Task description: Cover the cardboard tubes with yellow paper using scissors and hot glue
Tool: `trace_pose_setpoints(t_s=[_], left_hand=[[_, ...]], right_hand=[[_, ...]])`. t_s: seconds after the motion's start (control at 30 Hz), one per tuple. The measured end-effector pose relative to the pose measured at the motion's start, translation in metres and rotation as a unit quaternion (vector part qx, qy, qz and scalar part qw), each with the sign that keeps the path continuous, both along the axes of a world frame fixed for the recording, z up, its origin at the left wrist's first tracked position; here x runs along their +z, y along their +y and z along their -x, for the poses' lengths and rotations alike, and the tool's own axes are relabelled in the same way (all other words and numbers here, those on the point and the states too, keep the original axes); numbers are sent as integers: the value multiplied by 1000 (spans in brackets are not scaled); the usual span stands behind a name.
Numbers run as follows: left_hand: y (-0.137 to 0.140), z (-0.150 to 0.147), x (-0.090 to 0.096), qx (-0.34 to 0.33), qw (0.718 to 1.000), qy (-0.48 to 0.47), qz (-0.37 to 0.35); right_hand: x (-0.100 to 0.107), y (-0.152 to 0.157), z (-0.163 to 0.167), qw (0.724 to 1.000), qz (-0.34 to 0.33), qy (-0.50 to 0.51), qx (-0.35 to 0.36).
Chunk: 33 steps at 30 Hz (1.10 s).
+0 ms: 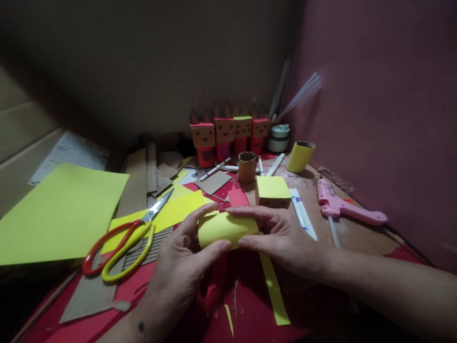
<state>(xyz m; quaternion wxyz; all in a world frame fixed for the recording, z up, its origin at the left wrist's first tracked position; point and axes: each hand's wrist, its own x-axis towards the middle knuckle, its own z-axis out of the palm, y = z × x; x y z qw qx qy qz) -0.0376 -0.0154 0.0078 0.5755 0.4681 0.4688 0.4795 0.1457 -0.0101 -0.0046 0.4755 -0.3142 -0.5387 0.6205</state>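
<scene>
Both my hands grip a cardboard tube wrapped in yellow paper [228,229], held sideways low over the red surface. My left hand [191,247] closes on its left end, thumb in front and fingers behind. At the other end, my right hand [274,233] pinches the paper with thumb below and fingers on top. A long yellow paper strip [274,290] lies below my right hand. Just beyond stands a small cardboard box with a yellow top [273,188]. Scissors with red and yellow handles [132,238] rest left of my left hand.
A pink glue gun [346,205] lies at right, near a yellow-wrapped tube [301,156]. A bare cardboard tube [247,167], markers [276,164] and several box-headed figures [203,138] stand or lie behind. Yellow sheets [64,214] and cardboard scraps [134,178] cover the left.
</scene>
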Motion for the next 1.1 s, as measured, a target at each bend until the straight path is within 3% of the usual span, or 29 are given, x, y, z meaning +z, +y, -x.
trace_pose_setpoints(t_s=[0.23, 0.37, 0.63, 0.87, 1.0, 1.1], left_hand=[[2, 11, 5, -12, 998, -59, 20], [9, 18, 9, 13, 996, -77, 51], [15, 23, 10, 48, 995, -70, 49], [2, 12, 4, 5, 997, -20, 73], [-1, 11, 5, -36, 996, -25, 80], [-2, 11, 7, -36, 998, -17, 55]], right_hand=[[8, 8, -7, 992, 49, 86, 75], [16, 8, -10, 987, 55, 108, 108], [15, 1, -12, 995, -90, -9, -28], [6, -1, -3, 990, -97, -79, -57], [14, -1, -5, 993, -103, -18, -57], [22, 1, -5, 996, -56, 31, -66]])
